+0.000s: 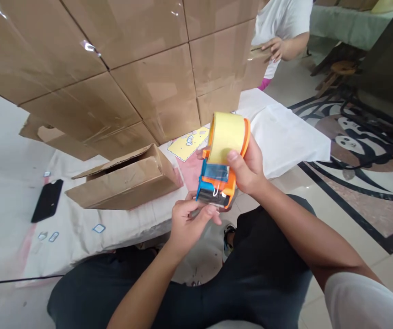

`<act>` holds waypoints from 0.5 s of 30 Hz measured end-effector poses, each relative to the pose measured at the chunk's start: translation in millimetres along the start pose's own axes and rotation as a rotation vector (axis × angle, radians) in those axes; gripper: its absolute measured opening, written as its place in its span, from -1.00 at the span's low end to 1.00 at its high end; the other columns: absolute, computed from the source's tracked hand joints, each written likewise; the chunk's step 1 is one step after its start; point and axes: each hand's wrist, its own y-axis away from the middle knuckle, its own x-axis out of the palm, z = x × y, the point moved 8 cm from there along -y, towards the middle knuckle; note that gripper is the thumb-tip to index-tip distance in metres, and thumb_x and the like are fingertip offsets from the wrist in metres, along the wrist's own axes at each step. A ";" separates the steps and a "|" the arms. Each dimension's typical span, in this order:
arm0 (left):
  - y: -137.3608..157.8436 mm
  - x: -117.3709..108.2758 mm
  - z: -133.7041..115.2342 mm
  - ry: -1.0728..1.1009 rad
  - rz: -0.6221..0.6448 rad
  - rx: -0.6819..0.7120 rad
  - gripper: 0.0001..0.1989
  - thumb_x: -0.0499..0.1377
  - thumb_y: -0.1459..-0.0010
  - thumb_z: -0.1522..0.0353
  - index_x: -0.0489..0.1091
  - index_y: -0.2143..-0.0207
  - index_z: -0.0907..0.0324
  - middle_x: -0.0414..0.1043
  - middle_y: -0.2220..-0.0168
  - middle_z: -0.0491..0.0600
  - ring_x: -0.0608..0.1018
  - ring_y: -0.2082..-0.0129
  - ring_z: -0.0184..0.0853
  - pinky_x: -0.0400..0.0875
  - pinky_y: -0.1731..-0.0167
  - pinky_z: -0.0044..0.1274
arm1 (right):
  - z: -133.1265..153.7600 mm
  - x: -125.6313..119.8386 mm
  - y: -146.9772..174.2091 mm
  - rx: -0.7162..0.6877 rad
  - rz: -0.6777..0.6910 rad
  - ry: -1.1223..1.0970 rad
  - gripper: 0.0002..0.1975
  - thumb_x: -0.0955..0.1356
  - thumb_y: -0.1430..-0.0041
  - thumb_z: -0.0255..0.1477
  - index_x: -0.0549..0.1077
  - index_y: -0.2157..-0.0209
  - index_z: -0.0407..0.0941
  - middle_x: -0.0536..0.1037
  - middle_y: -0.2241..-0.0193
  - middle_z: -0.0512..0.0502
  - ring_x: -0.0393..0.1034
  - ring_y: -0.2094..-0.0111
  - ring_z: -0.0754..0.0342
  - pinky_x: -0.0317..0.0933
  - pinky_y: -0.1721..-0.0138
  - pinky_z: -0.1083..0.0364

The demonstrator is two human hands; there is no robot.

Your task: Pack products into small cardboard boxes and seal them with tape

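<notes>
My right hand (251,167) is wrapped around an orange and blue tape dispenser (216,187) loaded with a wide roll of yellowish packing tape (229,137). The dispenser is held up above my lap, its serrated cutting edge toward me. My left hand (191,221) is closed at that lower end, with the thumb by the blade and the other fingers partly hidden beneath. Whether it pinches the loose tape end, I cannot make out. To the left, a cardboard box (131,180) lies on the covered table (145,224), one flap slightly raised.
A tall stack of taped cardboard boxes (155,87) rises at the back of the table. A black flat object (47,200) lies at the left, and a yellow printed sheet (188,142) by the stack. Behind, another person's hand (274,48) rests on a box.
</notes>
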 end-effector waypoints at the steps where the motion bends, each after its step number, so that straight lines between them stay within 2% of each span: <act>1: 0.9 3.0 -2.2 0.030 0.019 0.004 -0.57 0.19 -0.27 0.08 0.56 0.53 0.15 0.54 0.62 -0.05 0.58 0.54 -0.34 0.49 0.38 -0.49 | -0.4 -4.5 -0.6 -0.015 -0.033 -0.008 -0.49 0.46 -0.05 0.05 0.46 0.08 0.03 0.60 0.19 -0.09 0.52 0.05 -0.12 0.50 0.15 -0.06; 4: 3.7 8.4 -1.1 0.104 0.035 -0.018 -0.61 0.21 -0.26 0.09 0.55 0.49 0.15 0.52 0.64 -0.09 0.50 0.65 -0.40 0.43 0.53 -0.54 | 0.7 -11.2 -2.1 -0.026 -0.107 -0.081 -0.51 0.44 -0.08 0.04 0.45 0.09 0.02 0.59 0.21 -0.10 0.53 0.08 -0.11 0.50 0.19 -0.02; 7: 9.7 3.9 -3.4 0.008 -0.007 0.010 -0.60 0.23 -0.23 0.09 0.54 0.57 0.12 0.50 0.66 -0.10 0.48 0.67 -0.39 0.38 0.61 -0.55 | 1.1 -3.9 3.8 0.060 -0.125 -0.205 -0.58 0.45 -0.10 -0.03 0.45 0.12 0.02 0.58 0.27 -0.06 0.55 0.17 -0.07 0.50 0.27 0.01; 10: 19.0 -8.1 -16.7 -0.218 -0.080 0.128 -0.62 0.26 -0.20 0.16 0.51 0.64 0.05 0.47 0.68 -0.15 0.47 0.65 -0.37 0.39 0.56 -0.52 | -7.3 13.3 21.3 0.230 -0.129 -0.363 -0.64 0.43 -0.13 -0.07 0.45 0.14 0.01 0.57 0.35 -0.01 0.55 0.29 -0.05 0.48 0.35 0.01; 13: 22.3 -24.5 -22.9 -0.370 -0.199 0.284 -0.84 0.32 -0.12 0.26 0.57 0.53 -0.03 0.49 0.64 -0.21 0.47 0.64 -0.35 0.43 0.50 -0.50 | -25.3 20.6 33.9 0.388 -0.179 -0.490 -0.62 0.42 -0.05 -0.02 0.44 0.28 -0.03 0.56 0.44 -0.02 0.54 0.35 -0.08 0.47 0.38 -0.02; 14: 20.0 -23.8 -18.9 -0.408 -0.173 0.319 -0.89 0.34 -0.09 0.26 0.58 0.50 -0.04 0.51 0.62 -0.21 0.48 0.63 -0.34 0.45 0.48 -0.49 | -29.1 18.7 33.2 0.411 -0.187 -0.530 -0.60 0.43 0.00 0.00 0.43 0.34 -0.04 0.55 0.47 -0.03 0.54 0.35 -0.09 0.46 0.39 -0.03; 15: 16.2 -18.9 -10.3 -0.434 -0.093 0.321 -0.90 0.34 -0.08 0.24 0.58 0.49 -0.03 0.51 0.61 -0.21 0.47 0.64 -0.35 0.44 0.49 -0.51 | -30.8 14.6 29.8 0.423 -0.185 -0.557 -0.57 0.42 0.04 0.02 0.42 0.37 -0.05 0.55 0.48 -0.04 0.53 0.34 -0.11 0.45 0.39 -0.04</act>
